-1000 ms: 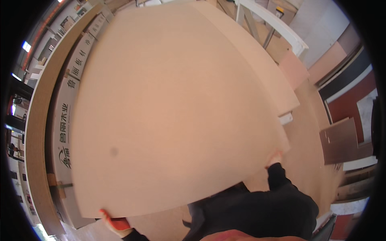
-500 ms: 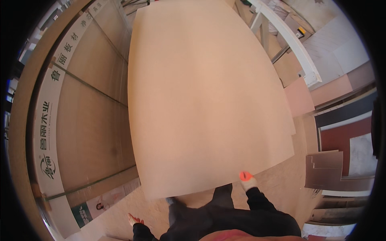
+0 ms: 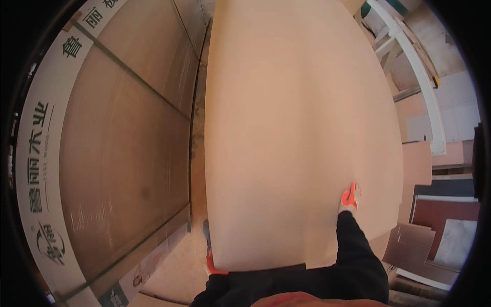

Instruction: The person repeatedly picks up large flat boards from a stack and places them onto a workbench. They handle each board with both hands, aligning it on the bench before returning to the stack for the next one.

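A: Large sheet [image 3: 296,128]?
B: Tan, wood-fibre look; smooth, matt.
A: Left of the sheet?
B: Stack [image 3: 133,148], brown, under glossy plastic film [image 3: 99,212]; strap [image 3: 137,76], plastic-looking.
A: Right of the sheet?
B: Frame [image 3: 422,82], white, smooth, painted-looking; pale panel [image 3: 456,240], mottled, stone-like finish.
A: Over the sheet?
B: Right sleeve [image 3: 354,243], black, matt cloth.

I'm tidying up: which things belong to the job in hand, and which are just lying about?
In use:
- tan board
- left hand, at its near left corner
- right hand, over its face

Seemingly just around:
- strapped stack
- white frame
- brown panel
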`<action>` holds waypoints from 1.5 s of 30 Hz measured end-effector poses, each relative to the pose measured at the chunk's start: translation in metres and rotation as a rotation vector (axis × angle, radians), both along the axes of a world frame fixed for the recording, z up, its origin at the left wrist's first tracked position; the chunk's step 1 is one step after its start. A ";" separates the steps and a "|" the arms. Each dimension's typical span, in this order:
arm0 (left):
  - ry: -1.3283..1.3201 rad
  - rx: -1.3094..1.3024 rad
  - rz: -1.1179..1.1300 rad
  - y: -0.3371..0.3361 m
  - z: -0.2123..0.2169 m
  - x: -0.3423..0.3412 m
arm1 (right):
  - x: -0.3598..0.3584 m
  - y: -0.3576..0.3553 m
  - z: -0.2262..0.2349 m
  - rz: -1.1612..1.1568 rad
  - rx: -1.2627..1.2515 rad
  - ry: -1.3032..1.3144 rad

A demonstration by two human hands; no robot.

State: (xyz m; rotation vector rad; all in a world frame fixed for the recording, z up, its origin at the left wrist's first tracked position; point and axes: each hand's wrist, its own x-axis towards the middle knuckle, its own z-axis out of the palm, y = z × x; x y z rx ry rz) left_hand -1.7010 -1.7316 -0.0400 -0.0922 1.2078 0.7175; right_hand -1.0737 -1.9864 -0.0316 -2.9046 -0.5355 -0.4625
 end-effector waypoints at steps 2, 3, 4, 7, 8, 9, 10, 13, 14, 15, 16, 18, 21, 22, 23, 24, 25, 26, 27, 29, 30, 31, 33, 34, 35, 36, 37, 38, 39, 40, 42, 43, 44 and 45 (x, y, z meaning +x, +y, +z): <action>0.014 -0.007 -0.017 0.010 -0.007 0.004 | 0.008 0.009 0.005 0.026 -0.076 0.014; 0.020 -0.008 -0.022 0.016 -0.012 0.006 | 0.013 0.015 0.007 -0.052 -0.101 0.110; 0.032 -0.005 -0.025 0.023 -0.018 0.010 | 0.022 0.024 0.008 0.023 -0.095 0.030; 0.051 0.014 -0.043 0.049 -0.035 0.026 | 0.049 0.048 0.005 0.025 -0.116 -0.024; 0.062 0.023 -0.046 0.060 -0.037 0.034 | 0.060 0.055 0.003 0.013 -0.120 -0.018; 0.072 0.044 -0.051 0.070 -0.037 0.043 | 0.069 0.060 0.002 -0.063 -0.112 0.060; 0.086 0.077 -0.053 0.082 -0.037 0.057 | 0.079 0.064 0.002 -0.025 -0.107 -0.001; 0.160 -0.062 0.052 0.102 -0.021 0.095 | 0.110 0.071 0.005 -0.052 -0.078 0.023; 0.195 -0.087 0.092 0.103 -0.018 0.107 | 0.119 0.074 0.007 -0.061 -0.081 0.030; 0.223 -0.102 0.110 0.105 -0.014 0.119 | 0.131 0.076 0.009 -0.106 -0.074 0.083; 0.241 -0.098 0.109 0.103 -0.015 0.128 | 0.140 0.079 0.012 -0.077 -0.097 0.044; 0.233 -0.136 0.101 0.098 -0.020 0.137 | 0.154 0.085 0.014 -0.138 -0.158 0.124; 0.207 -0.141 0.074 0.093 -0.032 0.139 | 0.169 0.090 0.017 -0.151 -0.069 0.185; 0.193 -0.143 0.067 0.093 -0.036 0.137 | 0.170 0.090 0.018 -0.079 -0.040 0.132; 0.169 -0.130 0.060 0.092 -0.039 0.134 | 0.169 0.090 0.019 -0.075 -0.053 0.124; 0.129 -0.116 0.042 0.093 -0.040 0.134 | 0.169 0.090 0.021 -0.072 0.002 0.100; 0.067 -0.093 0.016 0.094 -0.040 0.134 | 0.168 0.089 0.022 -0.072 -0.057 0.100; -0.011 -0.059 -0.016 0.094 -0.039 0.138 | 0.168 0.089 0.024 -0.068 -0.039 0.086; -0.121 -0.032 -0.056 0.095 -0.035 0.142 | 0.169 0.089 0.026 -0.102 -0.045 0.139; -0.052 0.031 -0.155 0.095 -0.028 0.153 | 0.171 0.090 0.029 0.012 -0.065 0.027; -0.159 0.070 -0.202 0.096 -0.026 0.159 | 0.171 0.090 0.030 0.048 -0.019 0.042; -0.045 0.074 -0.205 0.094 -0.022 0.163 | 0.173 0.089 0.030 0.067 -0.063 0.041; 0.148 0.036 -0.148 0.097 -0.017 0.173 | 0.176 0.084 0.025 0.092 0.029 0.041; 0.200 -0.025 -0.078 0.096 -0.019 0.174 | 0.179 0.080 0.020 0.219 0.124 -0.139; 0.251 0.042 -0.112 0.100 -0.023 0.175 | 0.181 0.074 0.015 0.161 0.263 0.060; 0.322 0.032 -0.106 0.103 -0.024 0.176 | 0.183 0.072 0.011 0.155 0.362 0.102; 0.436 0.109 -0.231 0.104 -0.024 0.177 | 0.185 0.067 0.007 0.165 0.118 -0.102; 0.624 0.016 -0.327 0.106 -0.021 0.178 | 0.192 0.067 0.000 0.070 0.056 -0.068; 0.742 0.156 -0.487 0.104 -0.013 0.175 | 0.194 0.068 -0.002 0.113 0.147 -0.029; 0.856 0.164 -0.605 0.106 -0.001 0.173 | 0.195 0.080 -0.001 0.077 0.288 0.069; 1.176 0.516 -0.846 0.092 0.046 0.159 | 0.190 0.129 0.021 -0.092 0.706 0.656; 1.189 0.700 -0.836 0.085 0.079 0.144 | 0.175 0.165 0.043 -0.042 0.891 0.919; 1.271 0.880 -0.857 0.086 0.118 0.126 | 0.151 0.206 0.073 -0.204 1.005 1.114; 1.322 0.988 -0.859 0.089 0.161 0.103 | 0.108 0.256 0.105 -0.026 0.845 1.211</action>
